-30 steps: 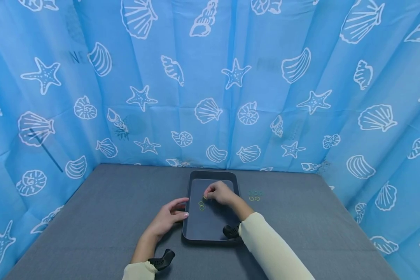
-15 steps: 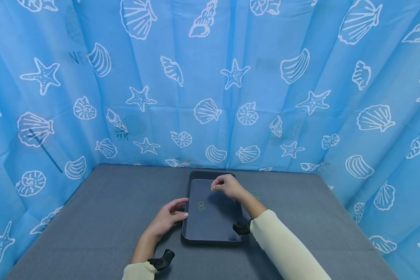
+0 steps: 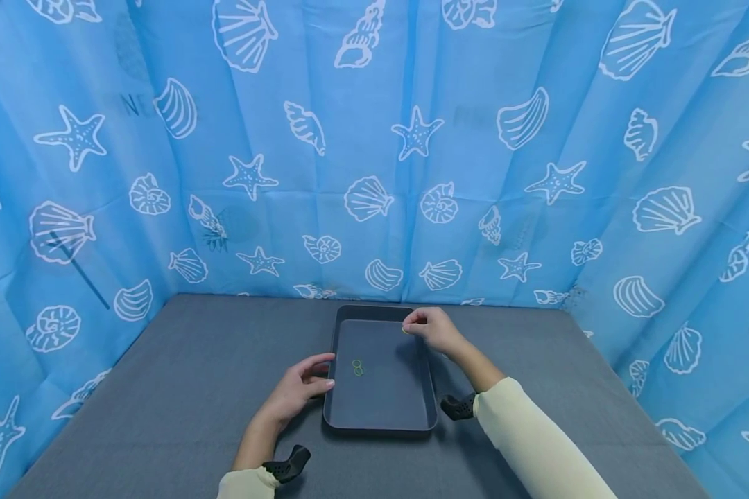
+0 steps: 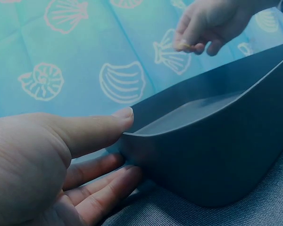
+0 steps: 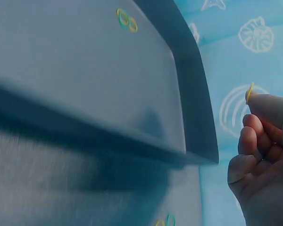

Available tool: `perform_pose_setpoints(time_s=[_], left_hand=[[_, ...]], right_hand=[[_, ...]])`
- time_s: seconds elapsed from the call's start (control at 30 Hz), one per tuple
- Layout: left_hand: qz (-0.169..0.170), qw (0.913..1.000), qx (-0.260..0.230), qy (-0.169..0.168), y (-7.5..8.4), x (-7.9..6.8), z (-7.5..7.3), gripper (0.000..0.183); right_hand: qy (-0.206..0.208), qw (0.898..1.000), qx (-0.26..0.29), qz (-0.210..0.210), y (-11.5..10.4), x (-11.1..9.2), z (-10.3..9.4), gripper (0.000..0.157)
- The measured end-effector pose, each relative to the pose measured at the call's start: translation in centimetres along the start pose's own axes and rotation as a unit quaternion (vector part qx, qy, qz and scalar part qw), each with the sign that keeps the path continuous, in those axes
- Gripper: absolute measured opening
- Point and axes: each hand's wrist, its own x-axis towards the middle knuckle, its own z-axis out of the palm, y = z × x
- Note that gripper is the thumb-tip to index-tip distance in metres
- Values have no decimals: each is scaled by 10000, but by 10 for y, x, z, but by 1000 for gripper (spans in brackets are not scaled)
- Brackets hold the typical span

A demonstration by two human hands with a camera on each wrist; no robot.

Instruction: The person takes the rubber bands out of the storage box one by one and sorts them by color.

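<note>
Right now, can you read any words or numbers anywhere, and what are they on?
"NE": faint dark letters showing through the blue curtain at upper left; the rest of that word is lost in a fold.
A second faint dark print on the curtain, right of the top starfish: too blurred to read.
The dark tray, the small rubber bands in it and the grey tabletop carry no words or numbers.

- One dark tray [image 3: 381, 423] on the table.
- Two small rings [image 3: 358, 366] lying in the tray, touching each other.
- One yellow ring [image 5: 249, 92] pinched in the right hand [image 3: 433, 328].
- Two rings [image 5: 165, 221] on the table beside the tray, partly out of view.
- Two hands in view: right hand and left hand [image 3: 299, 387].
</note>
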Motion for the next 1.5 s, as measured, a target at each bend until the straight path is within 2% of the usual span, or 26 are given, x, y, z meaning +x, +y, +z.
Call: perform_pose_setpoints(time_s=[0.57,1.0,1.27,1.5], left_hand=[[-7,10000,-13,-17,2,-1,-1,50],[-54,10000,25,46,3,-2,0,50],[-2,10000,-10,12,1,-2,0,51],[9,10000,15,21,2,-2,1,50]], right_hand=[[593,9977,-228,224,47,-29,-25,7],[795,9954,-404,348,75,-48,-34,8],[1032,9905,-619,659,86,-54,-35,8],[1291,9798,-1065,1092,94,-57,-38,9]])
